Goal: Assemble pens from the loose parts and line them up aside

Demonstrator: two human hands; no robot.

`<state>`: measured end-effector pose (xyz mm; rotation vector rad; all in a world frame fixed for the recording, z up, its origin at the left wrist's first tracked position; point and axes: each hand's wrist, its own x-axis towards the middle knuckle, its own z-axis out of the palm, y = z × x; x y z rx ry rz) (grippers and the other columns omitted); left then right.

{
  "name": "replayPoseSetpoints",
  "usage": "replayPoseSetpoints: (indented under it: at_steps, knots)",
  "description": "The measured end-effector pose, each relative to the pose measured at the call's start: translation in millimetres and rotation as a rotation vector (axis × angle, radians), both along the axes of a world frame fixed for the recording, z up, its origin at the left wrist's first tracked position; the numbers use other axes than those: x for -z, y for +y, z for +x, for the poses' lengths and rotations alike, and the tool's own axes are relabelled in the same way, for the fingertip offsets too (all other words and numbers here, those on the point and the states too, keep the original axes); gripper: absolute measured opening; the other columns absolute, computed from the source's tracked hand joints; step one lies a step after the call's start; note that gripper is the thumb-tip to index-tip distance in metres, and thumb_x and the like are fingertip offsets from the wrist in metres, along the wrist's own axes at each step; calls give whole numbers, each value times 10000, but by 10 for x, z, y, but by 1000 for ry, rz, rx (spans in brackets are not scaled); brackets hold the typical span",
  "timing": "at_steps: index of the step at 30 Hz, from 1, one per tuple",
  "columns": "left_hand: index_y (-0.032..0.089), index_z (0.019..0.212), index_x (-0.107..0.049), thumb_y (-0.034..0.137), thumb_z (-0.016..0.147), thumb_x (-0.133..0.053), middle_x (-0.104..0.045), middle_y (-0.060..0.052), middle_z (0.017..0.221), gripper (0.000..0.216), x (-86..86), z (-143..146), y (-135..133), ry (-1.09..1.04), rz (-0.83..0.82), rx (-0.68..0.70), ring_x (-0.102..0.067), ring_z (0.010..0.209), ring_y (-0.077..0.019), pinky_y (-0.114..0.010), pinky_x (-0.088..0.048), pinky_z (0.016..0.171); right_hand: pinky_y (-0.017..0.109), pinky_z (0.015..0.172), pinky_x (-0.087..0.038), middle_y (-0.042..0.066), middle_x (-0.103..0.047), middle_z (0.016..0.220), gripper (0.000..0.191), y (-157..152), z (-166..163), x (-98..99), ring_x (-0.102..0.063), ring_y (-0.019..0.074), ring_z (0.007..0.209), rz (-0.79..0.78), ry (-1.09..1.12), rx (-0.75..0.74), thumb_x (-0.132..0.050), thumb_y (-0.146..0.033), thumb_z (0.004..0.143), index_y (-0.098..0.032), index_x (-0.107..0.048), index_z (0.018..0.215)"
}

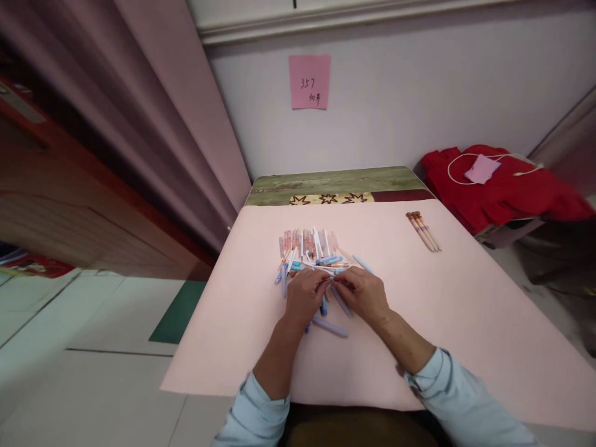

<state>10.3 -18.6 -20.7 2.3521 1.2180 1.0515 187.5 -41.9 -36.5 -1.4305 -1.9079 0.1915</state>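
Observation:
Over a loose heap of pen parts, my left hand (305, 292) and my right hand (365, 293) meet fingertip to fingertip. Both are closed in a pinch around a small pale piece, mostly covered by the fingers, whose kind I cannot make out. Blue and lilac pen barrels lie around and under the hands, among them a lilac barrel (331, 327) nearest me and a light blue one (363, 265) past my right hand. Just beyond, a row of clear and pinkish pen pieces (298, 239) lies side by side, with thin white refills (318, 242) among them.
Several pens with brown tops (423, 232) lie together at the right on the pale pink sheet (223, 323). Behind it shows the green tabletop (344, 180). A red cloth (503, 192) with a white cable is at the right, a curtain (200, 124) at the left.

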Motion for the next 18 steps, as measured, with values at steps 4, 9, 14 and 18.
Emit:
replayPoseSetpoints:
  at_steps: [4, 9, 14, 18]
  knots:
    - [228, 999, -676, 263, 881, -596, -718, -51, 925, 147, 7, -26, 12, -30, -3, -13, -649, 894, -203, -355, -503, 815, 254, 677, -444, 15, -715, 825, 161, 7, 11, -1, -654, 160, 785, 11, 20, 22, -603, -368, 889, -263, -724, 867]
    - [218, 931, -695, 284, 877, -587, -705, -43, 886, 138, -23, -178, 58, -207, 33, -280, -639, 836, -178, -315, -501, 778, 254, 645, -420, -2, -708, 834, 177, 37, 185, -18, -630, 144, 730, 2, 96, 246, -579, -348, 889, -267, -732, 851]
    - [187, 880, -684, 349, 840, -600, -677, -18, 817, 187, -45, -382, 150, -538, -59, -660, -578, 661, -127, -249, -474, 628, 257, 615, -389, -5, -676, 784, 205, 88, 366, -9, -592, 134, 668, -15, 136, 403, -574, -364, 876, -241, -727, 818]
    - [168, 894, -662, 352, 819, -607, -673, -22, 818, 206, -40, -428, 194, -696, -77, -724, -588, 696, -131, -244, -478, 646, 273, 669, -382, 7, -682, 864, 191, 154, 319, -21, -602, 161, 786, -22, 31, 326, -578, -363, 890, -270, -742, 853]
